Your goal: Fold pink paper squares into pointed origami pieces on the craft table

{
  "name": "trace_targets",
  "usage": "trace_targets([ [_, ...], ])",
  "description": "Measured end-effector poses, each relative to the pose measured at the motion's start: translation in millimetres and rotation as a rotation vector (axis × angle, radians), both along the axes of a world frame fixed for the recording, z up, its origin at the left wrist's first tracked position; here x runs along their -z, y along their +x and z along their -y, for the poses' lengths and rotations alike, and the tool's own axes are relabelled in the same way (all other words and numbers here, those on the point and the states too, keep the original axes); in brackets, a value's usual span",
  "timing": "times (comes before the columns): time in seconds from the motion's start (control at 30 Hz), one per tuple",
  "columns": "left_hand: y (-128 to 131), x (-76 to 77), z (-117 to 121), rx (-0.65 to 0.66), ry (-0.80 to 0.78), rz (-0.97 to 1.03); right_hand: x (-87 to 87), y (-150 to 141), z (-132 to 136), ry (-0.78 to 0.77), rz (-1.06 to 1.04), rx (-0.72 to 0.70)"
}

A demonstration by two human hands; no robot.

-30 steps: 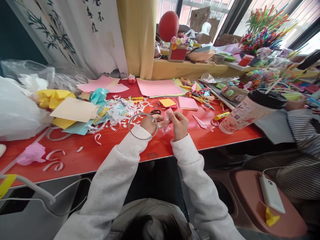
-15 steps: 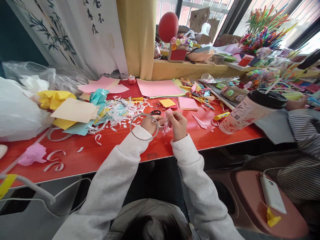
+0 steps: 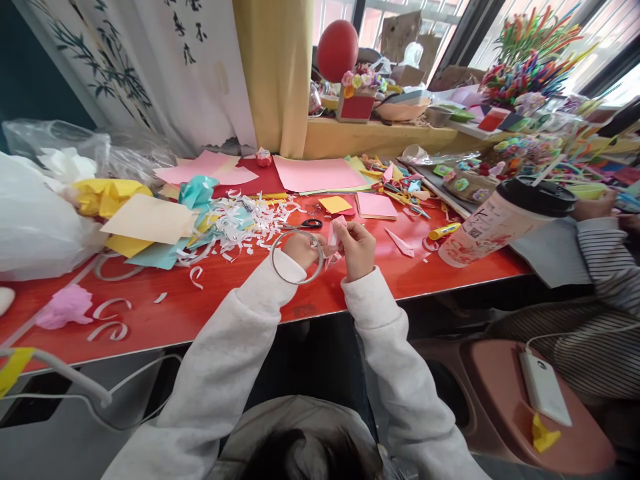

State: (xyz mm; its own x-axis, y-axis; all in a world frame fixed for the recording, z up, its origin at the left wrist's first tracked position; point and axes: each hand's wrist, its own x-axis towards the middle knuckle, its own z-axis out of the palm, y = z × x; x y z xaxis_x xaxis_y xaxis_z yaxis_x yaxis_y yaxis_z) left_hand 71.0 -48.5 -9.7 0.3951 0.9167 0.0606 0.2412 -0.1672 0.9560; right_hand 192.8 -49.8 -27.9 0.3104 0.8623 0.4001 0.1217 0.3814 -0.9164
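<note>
Between my hands, just above the red table (image 3: 235, 293), is a small piece of folded pink paper (image 3: 336, 230). My right hand (image 3: 361, 248) pinches its upper part between thumb and fingers. From the other side my left hand (image 3: 304, 249) grips the lower part, its fingertips partly hidden behind the paper. A thin metal bangle (image 3: 298, 283) hangs round my left wrist. Black-handled scissors (image 3: 312, 224) lie just beyond my left hand. To the right of my right hand rests another folded pink paper piece (image 3: 399, 243).
Shredded white paper (image 3: 250, 217) and coloured sheets spread to the left. A pad of pink paper squares (image 3: 376, 207) and a yellow sheet (image 3: 335, 205) lie ahead. A lidded drink cup (image 3: 493, 230) and a yellow glue tube (image 3: 444, 231) stand to the right, near another person's striped sleeve (image 3: 603, 257).
The paper has been turned and shifted slightly between my fingers. My left hand has moved a little to the right, its bangle swinging along; both hands keep hold.
</note>
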Motion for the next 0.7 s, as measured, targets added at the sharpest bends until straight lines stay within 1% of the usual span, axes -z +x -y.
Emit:
trace_targets([
  [0.1, 1.3, -2.7, 2.4, 0.040, -0.092, 0.100, -0.2, 0.0, 0.0, 0.014, 0.023, 0.039],
  [0.23, 5.1, -5.0, 4.0, 0.106, -0.241, 0.229, -0.6, 1.7, -0.4, 0.035, -0.007, 0.122],
  [0.33, 6.8, -5.6, 4.7, 0.109, -0.319, 0.253, -0.7, 2.6, 0.2, 0.030, -0.005, 0.143],
  [0.4, 6.7, -5.9, 5.0, 0.106, -0.346, 0.241, -0.6, 2.7, 0.8, 0.021, 0.012, 0.142],
  [0.53, 4.8, -7.2, 5.5, 0.104, -0.346, 0.236, -0.9, 2.9, 1.2, 0.011, 0.050, 0.155],
  [0.7, 3.5, -8.4, 6.6, 0.143, -0.381, 0.274, -1.0, 5.3, 0.1, 0.016, -0.025, 0.106],
])
